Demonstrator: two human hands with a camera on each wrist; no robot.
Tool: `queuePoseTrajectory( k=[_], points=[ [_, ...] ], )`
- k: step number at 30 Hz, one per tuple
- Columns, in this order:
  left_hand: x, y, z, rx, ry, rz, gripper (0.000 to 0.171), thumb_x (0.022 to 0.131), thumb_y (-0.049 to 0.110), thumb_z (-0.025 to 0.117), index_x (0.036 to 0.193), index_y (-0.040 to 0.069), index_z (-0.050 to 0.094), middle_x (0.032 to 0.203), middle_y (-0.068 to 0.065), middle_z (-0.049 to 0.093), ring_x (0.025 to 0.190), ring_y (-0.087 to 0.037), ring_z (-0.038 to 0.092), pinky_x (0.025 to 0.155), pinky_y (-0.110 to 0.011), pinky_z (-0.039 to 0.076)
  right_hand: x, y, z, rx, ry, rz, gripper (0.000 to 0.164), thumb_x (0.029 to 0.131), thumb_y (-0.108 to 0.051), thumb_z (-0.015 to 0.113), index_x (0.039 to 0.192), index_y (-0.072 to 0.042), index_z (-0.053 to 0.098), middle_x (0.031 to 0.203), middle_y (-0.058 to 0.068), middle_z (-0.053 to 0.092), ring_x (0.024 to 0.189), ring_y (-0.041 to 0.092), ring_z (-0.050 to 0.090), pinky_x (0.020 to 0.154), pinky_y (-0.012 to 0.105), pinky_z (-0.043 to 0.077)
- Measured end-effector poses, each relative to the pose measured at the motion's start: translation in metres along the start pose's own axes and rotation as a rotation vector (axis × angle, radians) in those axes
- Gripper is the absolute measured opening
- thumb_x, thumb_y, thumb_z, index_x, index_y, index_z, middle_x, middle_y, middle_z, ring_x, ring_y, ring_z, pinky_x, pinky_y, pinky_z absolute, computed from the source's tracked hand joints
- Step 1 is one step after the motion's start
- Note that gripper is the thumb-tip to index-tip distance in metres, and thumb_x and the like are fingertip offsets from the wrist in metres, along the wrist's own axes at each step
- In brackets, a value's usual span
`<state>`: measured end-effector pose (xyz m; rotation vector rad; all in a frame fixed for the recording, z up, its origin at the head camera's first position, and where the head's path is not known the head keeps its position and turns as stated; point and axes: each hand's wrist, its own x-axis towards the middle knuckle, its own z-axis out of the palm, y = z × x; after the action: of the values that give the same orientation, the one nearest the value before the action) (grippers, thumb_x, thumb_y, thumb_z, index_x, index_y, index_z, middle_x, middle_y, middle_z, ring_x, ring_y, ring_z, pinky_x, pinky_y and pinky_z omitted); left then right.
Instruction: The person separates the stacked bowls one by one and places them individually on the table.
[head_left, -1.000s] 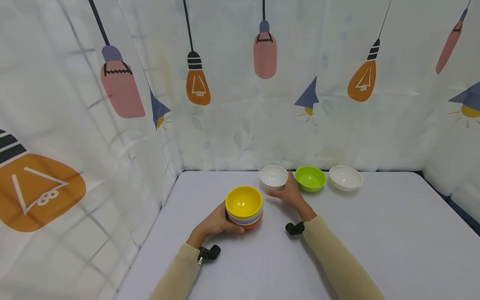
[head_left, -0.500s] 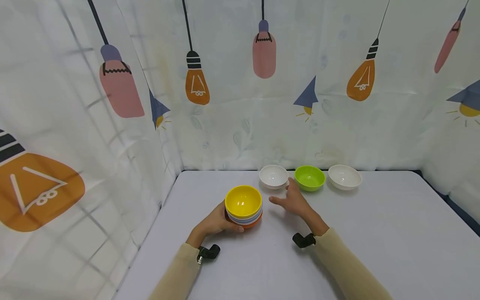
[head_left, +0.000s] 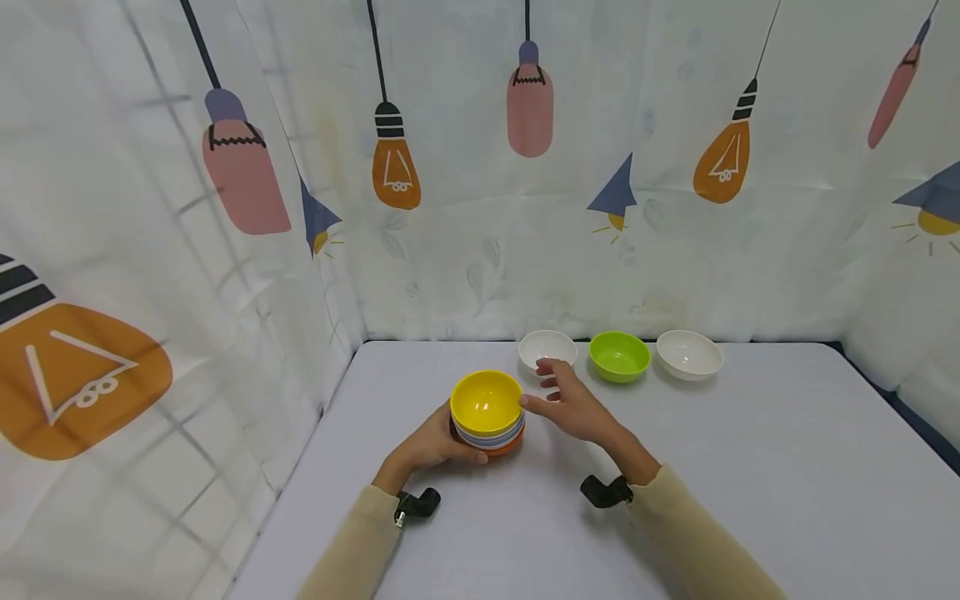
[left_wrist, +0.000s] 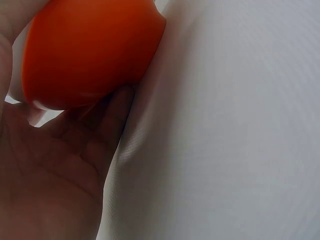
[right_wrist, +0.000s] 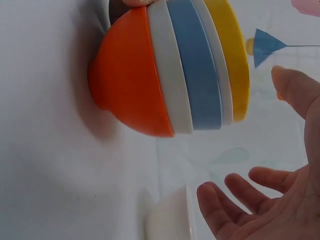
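Note:
A stack of nested bowls stands on the table at centre. Its yellow bowl (head_left: 487, 403) is on top and its orange bowl (right_wrist: 125, 80) at the bottom, with a blue bowl (right_wrist: 197, 65) between two white ones. My left hand (head_left: 429, 442) grips the stack low on its left side, thumb along the front and the other fingers mostly hidden behind. Just right of the yellow rim is my right hand (head_left: 577, 407), holding nothing, its fingers spread and loosely bent. In the head view that hand overlaps the front of a white bowl (head_left: 546, 343).
Along the back edge of the white-covered table (head_left: 787, 467), a green bowl (head_left: 619, 357) and another white bowl (head_left: 690, 354) stand to the right of the first white one. A printed curtain (head_left: 465, 250) hangs behind the table and on its left.
My right hand has let go of the back white bowl and come left, toward the stack's yellow rim. The left hand keeps its grip and the stack has stayed in place.

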<state>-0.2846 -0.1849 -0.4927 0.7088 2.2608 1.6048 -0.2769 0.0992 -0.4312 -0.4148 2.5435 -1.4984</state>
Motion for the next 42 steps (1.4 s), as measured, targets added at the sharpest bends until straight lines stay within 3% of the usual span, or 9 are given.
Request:
queuePoseTrajectory(
  k=[13,20,35,42],
  points=[
    [0.0,0.0,0.0,-0.004,-0.003,-0.011,0.103,0.071,0.014,0.095,0.152,0.032,0.035,0.149,0.005,0.05,0.137,-0.021,0.048,0.122,-0.051,0.032,0.005,0.001,0.02,-0.029,-0.123,-0.18,0.086,0.086,-0.043,0.082,0.153,-0.015,0.035,0.154,0.006,0.039,0.134,0.026,0.047,0.112,0.051,0.045],
    [0.0,-0.001,0.0,-0.015,-0.006,-0.027,0.105,0.071,0.016,0.095,0.153,0.035,0.032,0.151,0.007,0.046,0.14,-0.02,0.045,0.123,-0.05,0.033,0.006,0.0,0.027,-0.03,-0.113,-0.187,0.094,0.081,-0.042,0.087,0.154,-0.015,0.034,0.15,0.007,0.041,0.127,0.025,0.051,0.107,0.05,0.049],
    [-0.002,-0.004,0.0,0.03,-0.002,-0.005,0.103,0.071,0.02,0.096,0.153,0.032,0.034,0.151,0.006,0.048,0.138,-0.021,0.046,0.122,-0.053,0.031,0.011,-0.002,0.044,-0.015,-0.082,-0.198,0.112,0.072,-0.046,0.092,0.157,-0.01,0.029,0.149,0.008,0.04,0.13,0.023,0.049,0.114,0.052,0.043],
    [0.0,-0.002,0.0,0.019,-0.001,0.003,0.105,0.069,0.02,0.097,0.151,0.036,0.035,0.149,0.008,0.049,0.137,-0.018,0.047,0.121,-0.05,0.032,0.012,-0.001,0.045,-0.031,-0.042,-0.224,0.104,0.069,-0.046,0.094,0.152,-0.017,0.038,0.142,0.002,0.046,0.125,0.02,0.051,0.111,0.047,0.045]
  ],
)
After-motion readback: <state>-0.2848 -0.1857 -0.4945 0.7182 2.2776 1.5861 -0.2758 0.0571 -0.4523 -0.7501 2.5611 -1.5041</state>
